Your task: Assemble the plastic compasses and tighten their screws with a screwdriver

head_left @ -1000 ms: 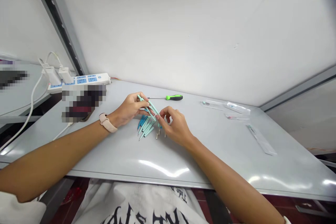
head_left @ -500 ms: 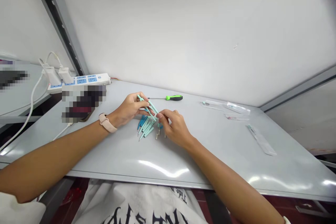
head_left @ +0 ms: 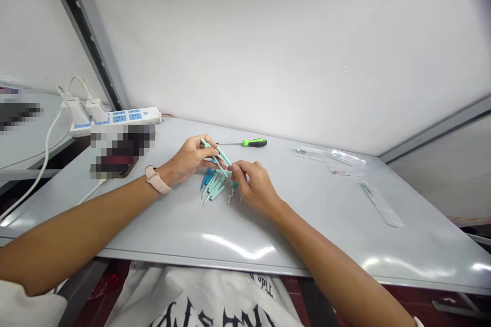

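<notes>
My left hand (head_left: 195, 156) is closed around a mint-green mechanical pencil (head_left: 224, 156), which slants down to the right above the table. The thumb and fingers of my right hand (head_left: 251, 179) pinch at the lower end of this pencil; whether they hold a small part there is hidden by the fingertips. Below both hands lies a pile of mint-green pencils (head_left: 215, 188), with a few blue pencils (head_left: 206, 179) at its left side. Several small whitish eraser-like pieces (head_left: 230, 196) lie beside the pile, partly under my right hand.
Behind my hands lies a screwdriver (head_left: 254, 142) with a green and black handle. Clear plastic sleeves (head_left: 381, 205) are spread over the right side of the table (head_left: 307, 225). At the left are a power strip (head_left: 126, 116) with plugged-in chargers and a blurred phone-like device (head_left: 123, 153) on a cable.
Both hands stay almost in the same place. My right fingertips have shifted very slightly at the end of the pencil.
</notes>
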